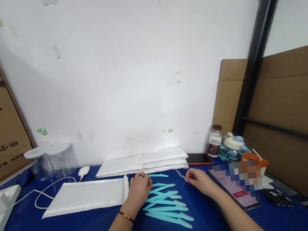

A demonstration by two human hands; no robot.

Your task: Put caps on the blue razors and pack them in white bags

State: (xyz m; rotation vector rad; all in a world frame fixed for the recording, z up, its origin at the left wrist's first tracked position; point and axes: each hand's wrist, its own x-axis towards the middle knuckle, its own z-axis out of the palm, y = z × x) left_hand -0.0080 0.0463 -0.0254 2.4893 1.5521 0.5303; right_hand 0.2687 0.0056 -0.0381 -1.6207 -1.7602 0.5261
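Slim turquoise eyebrow razors lie in a zigzag row on the blue table, pale blade ends pointing right. At the top of the row, my left hand has its fingers curled down over the handle end of a razor; its fingertips are partly hidden. My right hand, to the right of the row, pinches a small translucent plastic piece between thumb and forefinger. Just left of my left hand lies a padded white mailer.
Stacked white mailers lie against the wall. Rightward are a phone, a larger phone, a brown-capped bottle and a teal water bottle. Clear jars and a white cable are on the left.
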